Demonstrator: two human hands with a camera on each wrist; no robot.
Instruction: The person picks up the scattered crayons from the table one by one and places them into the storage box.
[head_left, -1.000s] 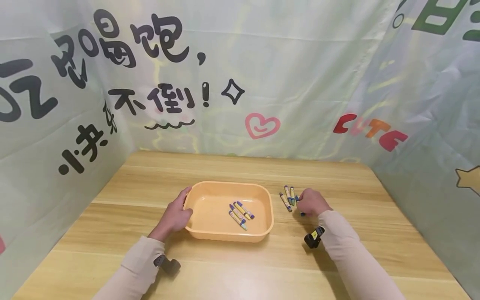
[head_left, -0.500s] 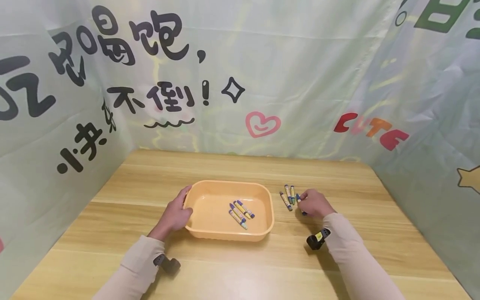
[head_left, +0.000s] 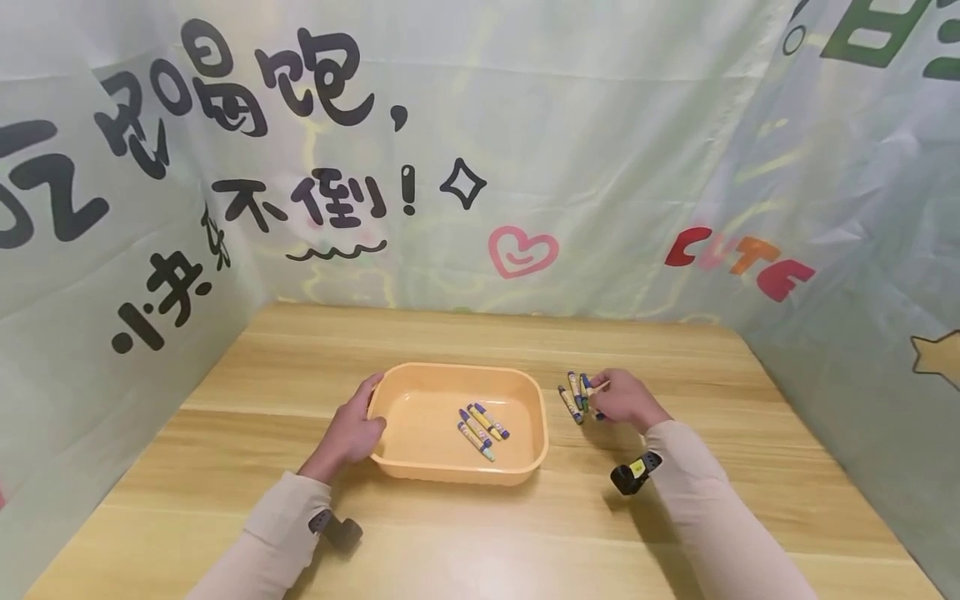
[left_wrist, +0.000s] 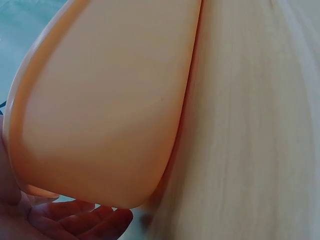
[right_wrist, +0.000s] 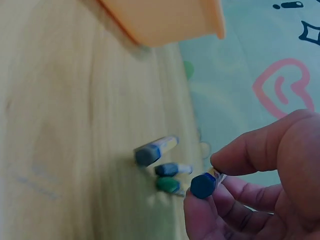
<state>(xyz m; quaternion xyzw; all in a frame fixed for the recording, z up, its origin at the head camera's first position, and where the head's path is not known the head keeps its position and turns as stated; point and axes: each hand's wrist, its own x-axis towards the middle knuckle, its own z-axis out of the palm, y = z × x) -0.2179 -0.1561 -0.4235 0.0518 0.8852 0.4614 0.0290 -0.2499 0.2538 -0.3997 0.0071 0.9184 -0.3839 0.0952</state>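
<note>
My left hand grips the left end of a peach plastic basin, thumb over the rim and fingers under the outside, as the left wrist view also shows. To the right of the basin, my right hand pinches a crayon between thumb and fingers, its dark blue end towards the right wrist camera. Three other crayons lie on the table just left of that hand; in the right wrist view one shows a green end. Inside the basin, several paper-wrapped crayons lie together right of centre.
The wooden table meets a printed fabric backdrop at the back and both sides. A small black camera sits on the right wrist, another dark camera on the left.
My right hand has picked up the crayon from the right of the group and shifted it slightly left and up. The left hand and the basin stay in place.
</note>
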